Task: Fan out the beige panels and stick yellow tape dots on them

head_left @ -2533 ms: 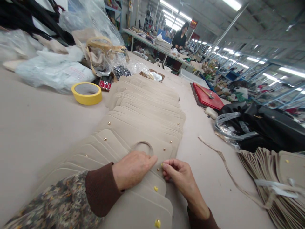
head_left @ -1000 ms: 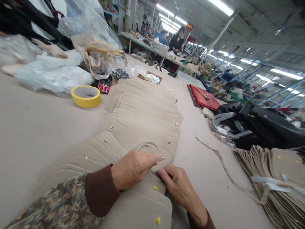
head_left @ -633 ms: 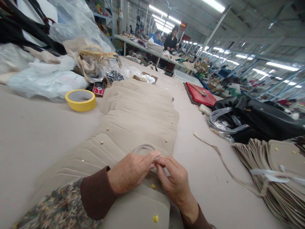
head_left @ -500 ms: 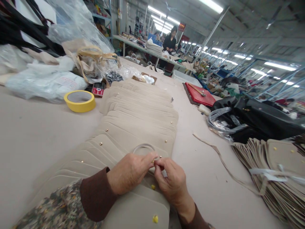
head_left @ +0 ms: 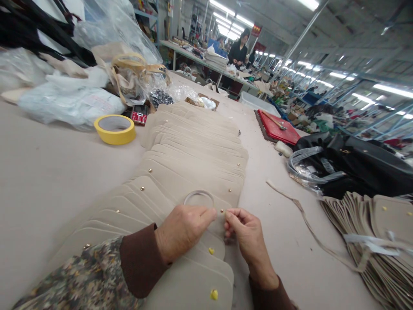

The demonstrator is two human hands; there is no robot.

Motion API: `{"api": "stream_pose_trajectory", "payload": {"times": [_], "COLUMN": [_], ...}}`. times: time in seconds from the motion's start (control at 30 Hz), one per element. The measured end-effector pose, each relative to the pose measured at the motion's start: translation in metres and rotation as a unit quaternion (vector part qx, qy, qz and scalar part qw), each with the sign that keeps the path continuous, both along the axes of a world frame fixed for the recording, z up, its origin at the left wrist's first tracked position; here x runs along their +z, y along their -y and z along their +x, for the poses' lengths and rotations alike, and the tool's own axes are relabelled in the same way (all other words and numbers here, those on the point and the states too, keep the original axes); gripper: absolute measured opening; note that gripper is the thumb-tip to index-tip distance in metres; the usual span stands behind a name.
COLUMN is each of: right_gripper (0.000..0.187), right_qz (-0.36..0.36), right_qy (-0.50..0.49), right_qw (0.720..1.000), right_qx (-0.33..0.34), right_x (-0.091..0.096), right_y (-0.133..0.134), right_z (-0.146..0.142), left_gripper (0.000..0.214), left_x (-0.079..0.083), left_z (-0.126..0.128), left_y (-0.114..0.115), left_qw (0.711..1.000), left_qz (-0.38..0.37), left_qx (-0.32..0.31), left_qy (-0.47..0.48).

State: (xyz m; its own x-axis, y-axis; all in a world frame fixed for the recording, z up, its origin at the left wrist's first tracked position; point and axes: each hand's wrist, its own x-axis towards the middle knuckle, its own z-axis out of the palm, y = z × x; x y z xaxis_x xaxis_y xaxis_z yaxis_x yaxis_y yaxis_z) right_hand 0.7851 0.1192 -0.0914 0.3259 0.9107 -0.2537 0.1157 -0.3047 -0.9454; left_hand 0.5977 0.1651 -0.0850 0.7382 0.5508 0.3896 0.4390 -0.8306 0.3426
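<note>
A long fanned row of beige leather flaps with small gold studs lies across the table. My left hand rests on the near flaps, fingers curled, its fingertips pressing beside a gold stud. My right hand sits just right of that stud, fingers pinched together; what they pinch is too small to name. A thin clear ring lies on the flap just beyond my left fingertips. Nearer flaps carry yellow-capped studs.
A yellow tape roll sits at the left, plastic bags behind it. A red pad with a tool, black bags and a second flap stack are at the right. A beige strap trails between. A person stands far back.
My hands met over the stud half a second ago, fingertips touching; they have drawn slightly apart, the right hand shifting right. The view has tilted a little.
</note>
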Motion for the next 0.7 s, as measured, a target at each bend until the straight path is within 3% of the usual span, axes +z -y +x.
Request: {"api": "stream_pose_trajectory", "payload": {"times": [0.1, 0.2, 0.37, 0.53, 0.6, 0.7], "right_gripper": [0.036, 0.032, 0.024, 0.021, 0.017, 0.025], "right_qz": [-0.001, 0.016, 0.063, 0.103, 0.096, 0.077], "right_qy": [0.053, 0.147, 0.307, 0.394, 0.413, 0.414], "right_qw": [0.998, 0.988, 0.947, 0.909, 0.901, 0.905], "right_qx": [0.025, 0.040, 0.072, 0.092, 0.089, 0.051], "right_x": [-0.006, -0.009, -0.006, -0.004, -0.006, -0.011], "right_y": [0.002, 0.003, -0.002, -0.008, -0.008, -0.004], "right_z": [0.006, 0.005, -0.001, -0.004, -0.004, 0.001], "left_gripper": [0.012, 0.011, 0.009, 0.011, 0.011, 0.010], "left_x": [0.000, 0.002, 0.005, 0.003, 0.002, 0.001], "left_z": [0.001, 0.003, 0.005, 0.004, 0.004, 0.003], "left_y": [-0.005, -0.008, -0.008, -0.008, -0.008, -0.008], "left_qw": [0.993, 0.987, 0.984, 0.983, 0.983, 0.983], "left_qz": [-0.006, -0.022, -0.043, -0.051, -0.050, -0.047], "left_qx": [0.030, 0.025, 0.017, 0.017, 0.020, 0.027], "left_qy": [-0.111, -0.159, -0.175, -0.174, -0.175, -0.177]}}
